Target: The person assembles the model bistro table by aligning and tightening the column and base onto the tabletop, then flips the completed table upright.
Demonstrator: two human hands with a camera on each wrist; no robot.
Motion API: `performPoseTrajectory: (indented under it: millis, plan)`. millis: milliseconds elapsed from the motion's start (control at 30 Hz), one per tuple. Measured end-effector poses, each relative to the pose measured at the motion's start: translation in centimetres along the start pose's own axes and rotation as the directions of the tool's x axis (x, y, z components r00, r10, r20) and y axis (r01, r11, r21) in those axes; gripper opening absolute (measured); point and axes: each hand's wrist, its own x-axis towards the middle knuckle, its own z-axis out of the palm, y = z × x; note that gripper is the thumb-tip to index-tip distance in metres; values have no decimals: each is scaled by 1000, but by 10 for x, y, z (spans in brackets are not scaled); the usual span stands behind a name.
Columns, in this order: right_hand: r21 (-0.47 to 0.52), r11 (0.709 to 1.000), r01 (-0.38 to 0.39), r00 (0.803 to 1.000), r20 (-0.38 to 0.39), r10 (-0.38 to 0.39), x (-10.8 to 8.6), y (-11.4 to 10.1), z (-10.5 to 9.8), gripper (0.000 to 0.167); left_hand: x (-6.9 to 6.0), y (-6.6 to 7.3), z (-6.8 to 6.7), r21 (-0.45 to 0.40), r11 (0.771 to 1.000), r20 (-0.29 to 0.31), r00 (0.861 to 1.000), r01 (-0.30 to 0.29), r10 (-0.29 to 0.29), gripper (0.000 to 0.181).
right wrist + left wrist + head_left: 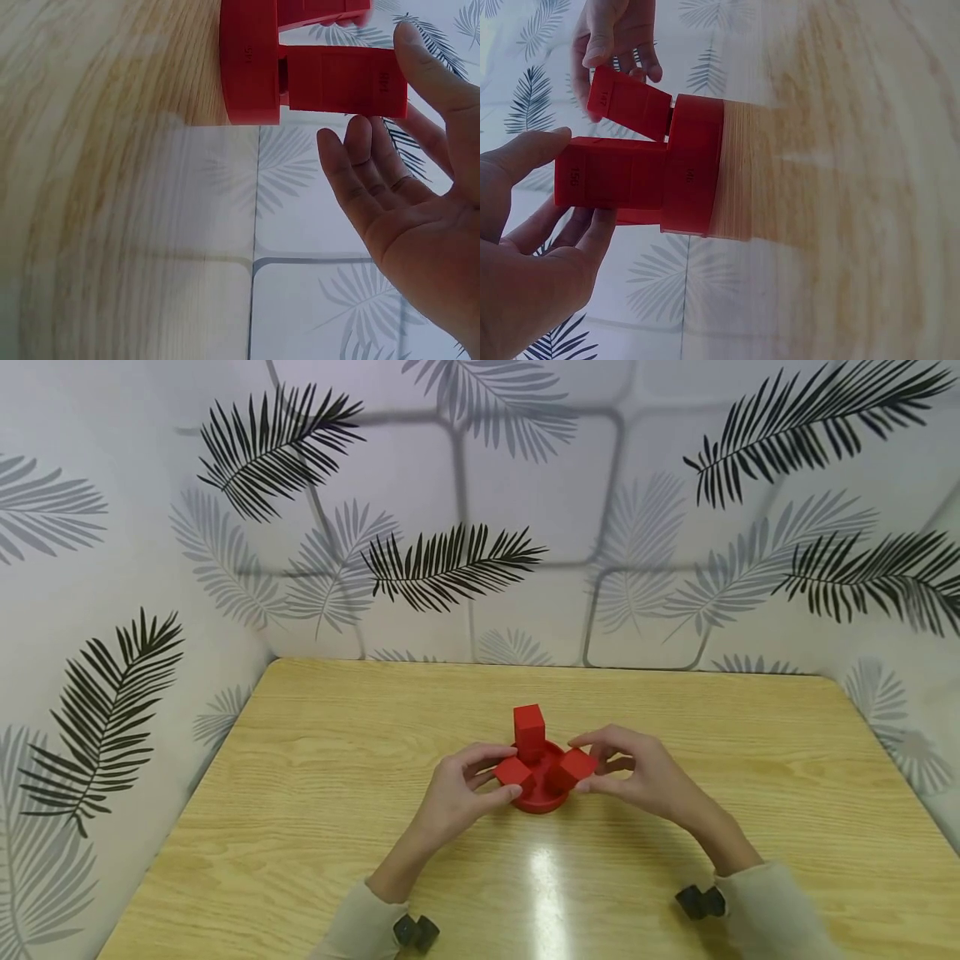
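A round red base stands on the table with several red blocks rising from it. My left hand pinches the left block near its top, thumb on one side and fingers on the other. On the opposite side, my right hand holds the right block between thumb and fingers. Behind these, a taller-looking block stands untouched on the base. Raised numbers mark the left block in the left wrist view. A narrow neck joins the right block to the base in the right wrist view.
The light wood table runs back to a wall covering with dark and grey leaf prints. Small black pieces sit at the left cuff and the right cuff. Light glares off the table in front of the base.
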Motion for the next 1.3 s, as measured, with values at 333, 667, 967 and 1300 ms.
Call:
performPoseTrajectory:
  millis: [333, 667, 967, 1300]
  plan:
    - [38, 999, -1, 1000, 20, 0, 3, -7, 8, 39, 0, 1, 0, 6, 1000, -2, 1000, 2, -2, 48]
    - [38, 999, -9, 1000, 12, 9, 11, -8, 17, 42, 1, 2, 0, 13, 1000, 4, 1000, 4, -4, 48]
    - [28, 1000, 10, 998, 57, -11, 17, -6, 16, 51, 0, 1, -1, 14, 1000, 8, 1000, -1, 1, 48]
    - [37, 999, -25, 996, 82, 22, 21, -4, 10, 48, 0, 1, -2, 6, 1000, 15, 1000, 3, -4, 47]
